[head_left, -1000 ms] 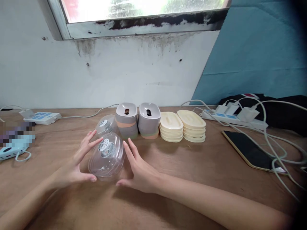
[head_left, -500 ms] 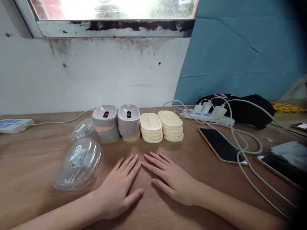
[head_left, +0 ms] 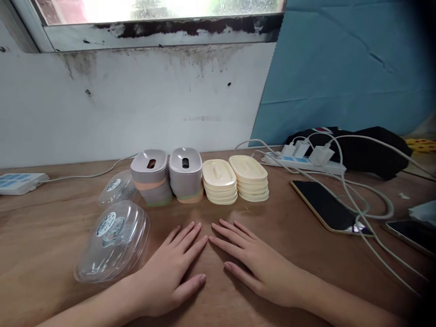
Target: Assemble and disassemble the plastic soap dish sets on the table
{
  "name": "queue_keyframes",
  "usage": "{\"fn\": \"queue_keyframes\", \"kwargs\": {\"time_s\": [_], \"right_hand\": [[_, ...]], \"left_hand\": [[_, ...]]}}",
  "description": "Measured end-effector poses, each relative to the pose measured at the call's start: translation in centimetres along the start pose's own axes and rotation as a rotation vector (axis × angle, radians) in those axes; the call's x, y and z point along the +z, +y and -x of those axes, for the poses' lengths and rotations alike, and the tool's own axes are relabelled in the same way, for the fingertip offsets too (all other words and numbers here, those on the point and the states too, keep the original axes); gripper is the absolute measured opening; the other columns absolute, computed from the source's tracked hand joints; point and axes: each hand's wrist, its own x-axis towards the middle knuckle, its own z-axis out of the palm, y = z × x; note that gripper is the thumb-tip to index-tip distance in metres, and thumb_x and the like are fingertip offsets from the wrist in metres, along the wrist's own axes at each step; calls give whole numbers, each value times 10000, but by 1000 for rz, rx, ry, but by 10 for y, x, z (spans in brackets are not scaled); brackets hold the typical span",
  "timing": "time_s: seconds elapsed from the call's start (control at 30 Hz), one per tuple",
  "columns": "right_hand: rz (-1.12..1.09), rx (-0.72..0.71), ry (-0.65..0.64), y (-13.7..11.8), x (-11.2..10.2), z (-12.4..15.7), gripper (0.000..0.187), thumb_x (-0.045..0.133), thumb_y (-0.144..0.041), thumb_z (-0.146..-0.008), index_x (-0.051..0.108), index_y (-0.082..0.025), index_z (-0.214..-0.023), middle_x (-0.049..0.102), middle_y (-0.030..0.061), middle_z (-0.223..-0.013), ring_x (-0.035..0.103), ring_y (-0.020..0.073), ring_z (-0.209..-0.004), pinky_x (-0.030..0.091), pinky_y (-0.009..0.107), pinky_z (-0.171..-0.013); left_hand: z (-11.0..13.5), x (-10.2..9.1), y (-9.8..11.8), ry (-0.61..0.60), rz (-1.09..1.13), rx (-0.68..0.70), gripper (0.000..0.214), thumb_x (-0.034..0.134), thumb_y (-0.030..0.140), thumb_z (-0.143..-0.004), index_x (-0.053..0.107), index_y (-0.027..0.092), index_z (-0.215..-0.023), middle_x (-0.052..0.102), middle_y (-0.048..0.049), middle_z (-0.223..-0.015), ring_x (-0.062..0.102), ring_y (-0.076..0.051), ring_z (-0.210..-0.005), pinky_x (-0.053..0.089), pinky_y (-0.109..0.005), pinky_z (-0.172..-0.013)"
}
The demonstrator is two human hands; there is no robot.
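My left hand [head_left: 172, 272] and my right hand [head_left: 255, 263] lie flat on the wooden table [head_left: 279, 218], palms down, fingers stretched, fingertips nearly touching; neither holds anything. Just left of my left hand sits a stack of clear plastic covers [head_left: 114, 240] with a round label. A second clear stack [head_left: 117, 188] stands behind it. Beyond my hands stand two stacks of grey tubs [head_left: 150, 175] [head_left: 185, 172] with slotted tops, and two stacks of cream lids [head_left: 220, 181] [head_left: 249, 177].
A power strip [head_left: 306, 161] with white chargers and trailing cables lies at the back right. A dark phone [head_left: 325, 206] and another device [head_left: 412, 234] lie on the right. Another power strip [head_left: 20, 181] sits far left. A white wall stands close behind.
A second ago both hands were cupped round the near clear stack. They let go of it and moved right to lie flat on the table. The view turned right.
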Motion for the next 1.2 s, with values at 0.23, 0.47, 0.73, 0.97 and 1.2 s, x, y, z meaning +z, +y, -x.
{"fn": "queue_keyframes", "kwargs": {"time_s": [0.23, 0.47, 0.73, 0.97, 1.2], "right_hand": [[11, 2, 17, 0, 2, 0, 479, 334, -347, -932, 267, -263, -1399, 265, 39, -1470, 182, 230, -1356, 191, 487, -1094], [27, -3, 35, 2, 6, 0, 476, 330, -357, -932, 278, -262, -1395, 263, 40, -1470, 184, 239, -1355, 200, 504, -1087], [38, 6, 20, 2, 5, 0, 479, 325, -363, -931, 279, -254, -1396, 258, 41, -1472, 184, 242, -1355, 205, 504, -1085], [44, 2, 23, 2, 5, -1, 476, 312, -372, -935, 275, -260, -1396, 254, 36, -1474, 179, 238, -1357, 202, 506, -1085], [19, -21, 55, 1, 7, -1, 469, 347, -350, -926, 307, -252, -1383, 289, 58, -1461, 210, 253, -1346, 218, 512, -1075]], "left_hand": [[0, -2, 1, 12, -7, 8, 612, 354, 434, -908, 132, 199, -1428, 67, -88, -1488, 43, -241, -1367, 164, -501, -1084], [0, -1, 1, 15, -18, 18, 613, 360, 429, -904, 147, 187, -1426, 82, -93, -1488, 49, -235, -1367, 159, -493, -1087], [0, -1, 2, 12, -8, 15, 612, 365, 425, -903, 161, 178, -1424, 87, -97, -1487, 49, -244, -1367, 152, -495, -1088], [1, 0, 0, 41, 21, 27, 614, 386, 428, -897, 171, 192, -1422, 100, -98, -1487, 69, -258, -1365, 145, -497, -1090], [-1, -2, 2, 44, -40, 42, 605, 369, 419, -905, 174, 169, -1420, 123, -120, -1484, 97, -268, -1363, 183, -506, -1078]]}}
